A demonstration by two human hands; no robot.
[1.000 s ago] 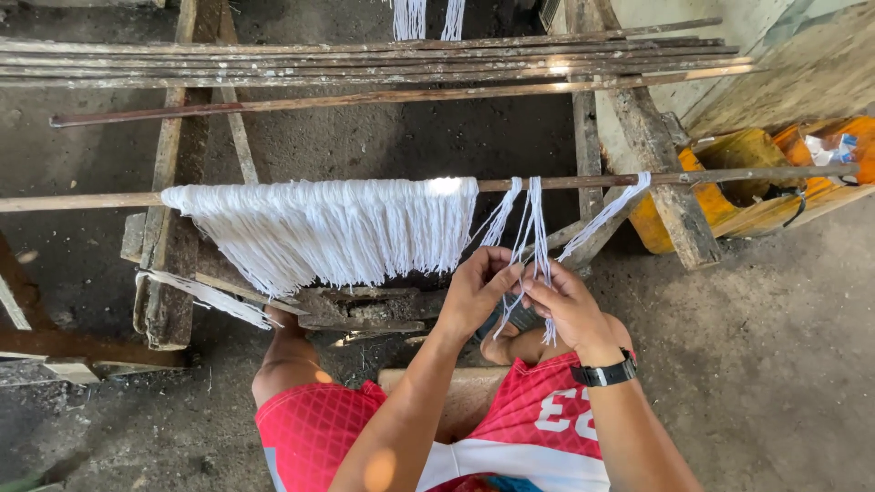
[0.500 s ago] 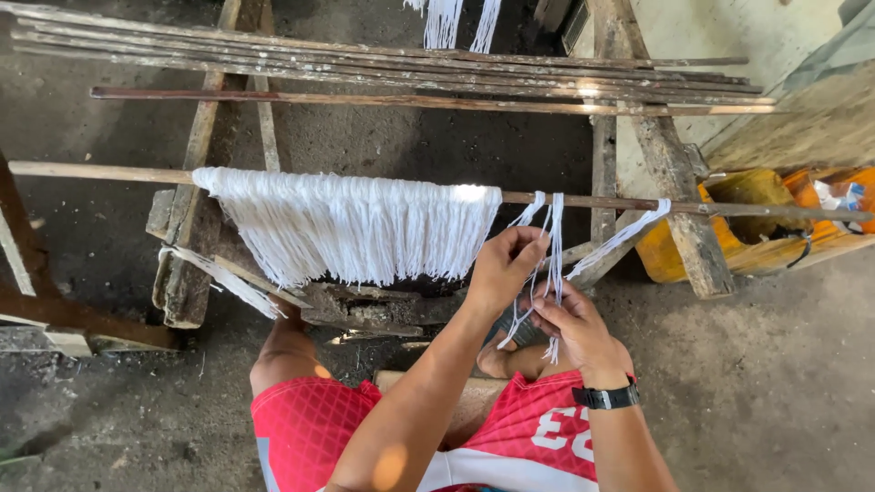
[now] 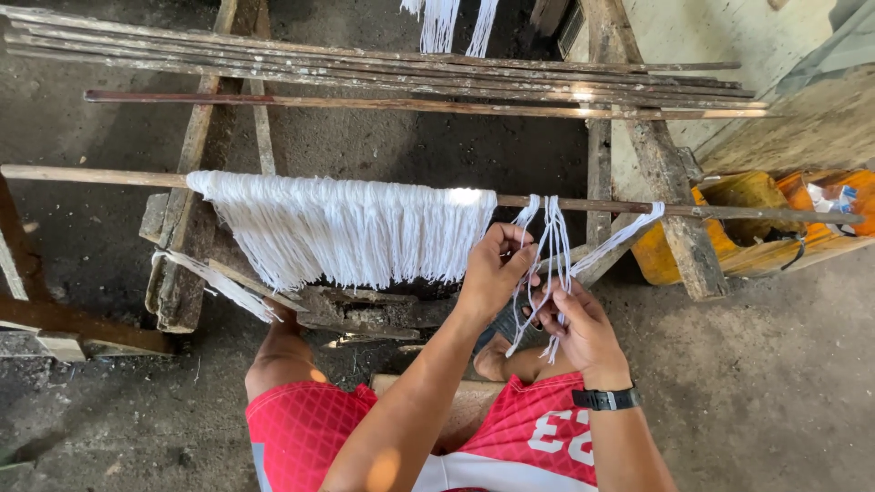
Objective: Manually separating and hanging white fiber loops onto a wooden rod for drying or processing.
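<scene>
A wide bundle of white strings [image 3: 346, 228] hangs over a thin horizontal wooden rod [image 3: 91, 173]. To its right a few separate white strands [image 3: 552, 232] hang from the same rod. My left hand [image 3: 492, 269] pinches these strands just below the rod. My right hand [image 3: 579, 323], with a black watch at the wrist, grips the lower part of the same strands. Another loose strand [image 3: 620, 239] slants down from the rod further right.
Several long sticks [image 3: 410, 77] lie across a rough wooden frame [image 3: 670, 191] above the rod. Orange containers [image 3: 756, 223] sit at the right by a wall. A wooden block [image 3: 365, 310] lies under the strings. My knees in red shorts [image 3: 301, 428] are below.
The view has shifted slightly. My left hand rose closer to the rod on the strands, and my right hand stayed low on them.
</scene>
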